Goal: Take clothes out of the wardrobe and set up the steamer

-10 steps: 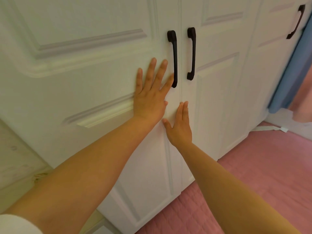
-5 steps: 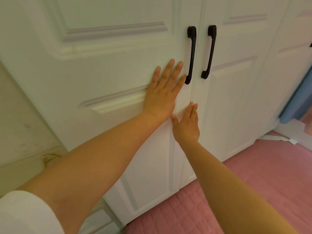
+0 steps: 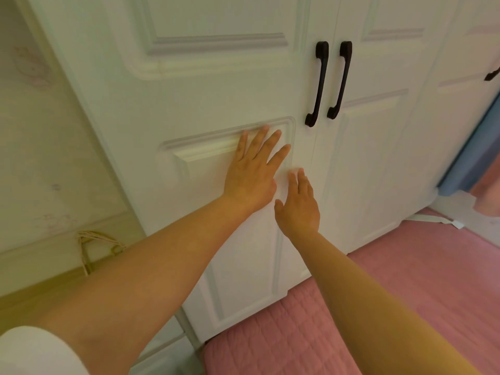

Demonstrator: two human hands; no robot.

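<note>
A white panelled wardrobe (image 3: 205,85) fills the view, its doors closed. Two black bar handles stand side by side: the left handle (image 3: 317,83) and the right handle (image 3: 339,79). My left hand (image 3: 253,171) lies flat on the left door's lower panel, fingers spread, below and left of the handles. My right hand (image 3: 299,205) is just to its right and lower, fingers together, at the same door's inner edge. Neither hand holds anything. No clothes or steamer are in view.
A pink quilted mat (image 3: 405,307) covers the floor below the doors. A pale wall (image 3: 40,131) is on the left, with a straw-coloured looped cord (image 3: 92,246) at its foot. Blue fabric (image 3: 476,147) hangs at the right, past a third handle (image 3: 492,74).
Both hands have slid down the left door, away from the handles. The view has shifted so the handles sit further right.
</note>
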